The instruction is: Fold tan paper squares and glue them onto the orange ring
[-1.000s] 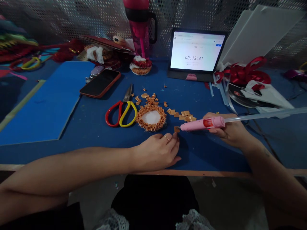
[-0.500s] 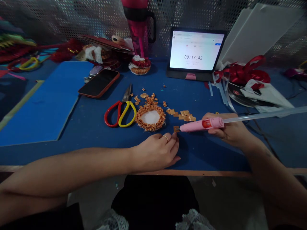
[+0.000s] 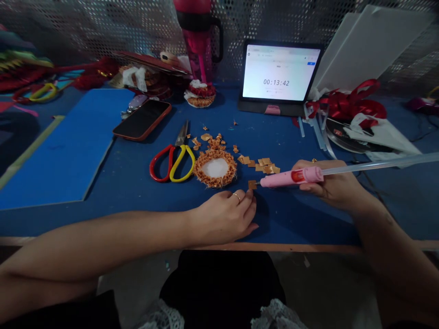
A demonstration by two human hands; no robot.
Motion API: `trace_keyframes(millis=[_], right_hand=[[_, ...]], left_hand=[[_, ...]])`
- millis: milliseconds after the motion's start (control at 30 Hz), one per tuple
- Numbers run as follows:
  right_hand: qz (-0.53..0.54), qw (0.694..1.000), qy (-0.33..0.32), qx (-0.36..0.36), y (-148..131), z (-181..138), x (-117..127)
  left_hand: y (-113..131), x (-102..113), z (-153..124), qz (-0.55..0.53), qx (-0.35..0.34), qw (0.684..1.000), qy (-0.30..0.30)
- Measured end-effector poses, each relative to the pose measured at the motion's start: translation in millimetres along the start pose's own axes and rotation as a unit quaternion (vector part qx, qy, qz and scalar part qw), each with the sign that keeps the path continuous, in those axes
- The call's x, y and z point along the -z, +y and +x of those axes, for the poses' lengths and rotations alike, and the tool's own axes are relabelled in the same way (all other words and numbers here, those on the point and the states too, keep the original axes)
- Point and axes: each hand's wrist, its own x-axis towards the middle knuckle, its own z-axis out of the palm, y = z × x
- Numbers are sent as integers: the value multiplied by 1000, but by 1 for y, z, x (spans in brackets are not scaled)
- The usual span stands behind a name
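Note:
My left hand (image 3: pixel 228 214), with a ring on one finger, rests near the table's front edge with its fingers curled. Its fingertips hold the edge of a small gold square (image 3: pixel 252 184). In my right hand (image 3: pixel 329 185) is a pink glue gun (image 3: pixel 284 178), a long clear glue stick (image 3: pixel 377 164) sticking out of its back. The nozzle points left, close to the square. A ring-shaped piece of ruffled gold-brown scraps (image 3: pixel 200 170) around a white centre lies just beyond my left hand. More flat gold squares (image 3: pixel 265 165) lie in a loose pile behind the glue gun.
Scissors (image 3: pixel 175 157) with red and yellow handles lie left of the ring. Farther back are a phone (image 3: pixel 143 119), a pink tumbler (image 3: pixel 199 45) and a tablet (image 3: pixel 279 73) showing a timer. Red ribbon (image 3: pixel 356 103) sits at the right, a blue sheet (image 3: pixel 65 151) at the left.
My right hand has drawn the glue gun slightly to the right, so its nozzle is a little farther from the gold square. My left hand has stayed still.

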Motion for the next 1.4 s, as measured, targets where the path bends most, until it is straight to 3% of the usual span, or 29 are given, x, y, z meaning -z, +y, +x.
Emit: trace_keyframes(millis=[567,1000,1400], right_hand=[[-23,999,-32,23,-10,10,3],[-48,997,-44,40,-15,21,19],[-57,986,-144,61,-29,37,35]], left_hand=[[0,2,1,1,-4,1000,-9],[-1,1,2,-5,7,1000,4],[-1,0,2,-7,-4,1000,2]])
